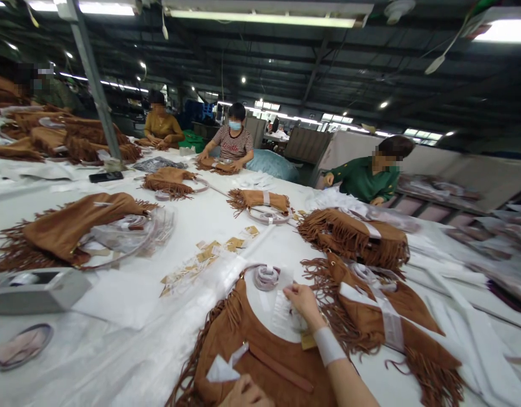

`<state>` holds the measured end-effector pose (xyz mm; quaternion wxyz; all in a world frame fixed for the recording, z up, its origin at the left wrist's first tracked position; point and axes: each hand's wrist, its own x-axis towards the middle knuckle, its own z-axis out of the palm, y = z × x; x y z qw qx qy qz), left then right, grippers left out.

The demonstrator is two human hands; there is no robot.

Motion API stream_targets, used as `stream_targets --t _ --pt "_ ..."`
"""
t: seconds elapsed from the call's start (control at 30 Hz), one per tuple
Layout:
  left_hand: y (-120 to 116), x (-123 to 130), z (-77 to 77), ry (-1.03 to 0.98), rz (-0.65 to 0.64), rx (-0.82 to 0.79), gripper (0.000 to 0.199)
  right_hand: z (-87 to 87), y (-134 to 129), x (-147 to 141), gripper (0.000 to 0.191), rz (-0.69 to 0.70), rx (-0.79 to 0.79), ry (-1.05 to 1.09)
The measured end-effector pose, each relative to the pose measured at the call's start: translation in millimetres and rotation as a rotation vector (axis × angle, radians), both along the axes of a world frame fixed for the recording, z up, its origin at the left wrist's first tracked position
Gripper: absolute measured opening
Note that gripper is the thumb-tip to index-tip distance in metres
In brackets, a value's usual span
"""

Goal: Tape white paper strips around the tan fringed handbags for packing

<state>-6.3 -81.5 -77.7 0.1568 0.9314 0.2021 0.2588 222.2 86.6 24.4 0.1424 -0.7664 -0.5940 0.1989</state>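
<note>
A brown suede fringed handbag lies flat in front of me. Its strap is wound into a wrapped coil at the top, and a zipper strip crosses its front. My right hand, with a white band around the wrist, pinches a thin translucent plastic packet over the bag's opening. A tan tag shows beside that wrist. At the bottom edge my left hand rests on the bag with curled fingers, partly cut off. White tissue paper sticks up from the zipper just above it.
More fringed bags lie right, behind it and left. Tan tags with strings are spread mid-table. A grey box and tape roll sit left. Co-workers are across the table; a post rises left.
</note>
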Motion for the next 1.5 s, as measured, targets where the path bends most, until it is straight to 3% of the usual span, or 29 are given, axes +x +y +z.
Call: stream_targets --t 0.27,0.37,0.47,0.57,0.7,0.8,0.9,1.03,1.17,1.27,1.37,1.43,1.5 --pt "1.7 0.5 2.3 -0.022 0.032 0.055 0.012 15.0 15.8 -0.7 0.024 -0.07 0.092 0.024" --pt "4.5 -6.9 15.1 -0.01 -0.009 0.098 0.015 26.3 22.4 -3.1 0.025 -0.076 0.139 0.039" --pt "5.2 -15.2 36.0 0.014 -0.052 0.146 0.017 48.6 17.5 -13.9 0.027 -0.049 0.207 0.043" --pt "2.8 -23.2 58.6 0.035 -0.076 0.147 0.019 75.8 -9.2 -33.9 0.03 -0.01 0.283 0.049" --pt "-3.7 -33.9 78.5 0.069 -0.109 -0.011 0.028 97.8 -79.5 -67.5 0.034 0.039 0.371 0.078" --pt "-8.8 -38.7 82.7 0.091 -0.116 -0.106 0.028 90.9 -143.3 -88.1 0.033 0.097 0.429 0.071" --pt "-12.3 -39.6 80.3 0.085 -0.114 -0.129 0.025 66.3 -199.7 -98.8 0.023 0.228 0.469 0.066" --pt "-14.4 -38.6 72.9 0.103 -0.079 -0.102 0.019 30.4 -249.1 -99.9 0.034 0.416 0.475 0.001" --pt "-14.8 -39.0 69.7 0.11 -0.103 -0.092 0.016 13.0 -269.4 -92.5 0.039 0.484 0.503 -0.103" --pt "-16.2 -40.5 70.8 0.031 -0.118 -0.124 0.02 11.3 -274.3 -86.8 0.041 0.525 0.502 -0.14" --pt "-18.3 -43.4 72.1 -0.068 -0.045 -0.197 0.024 11.8 -277.2 -84.8 0.041 0.561 0.475 -0.171" --pt "-18.9 -45.9 73.0 -0.093 -0.003 -0.226 0.035 10.6 -279.2 -85.5 0.042 0.57 0.471 -0.203" --pt "-18.5 -48.3 74.1 -0.061 -0.052 -0.209 0.054 8.7 -281.3 -86.7 0.043 0.572 0.466 -0.241"
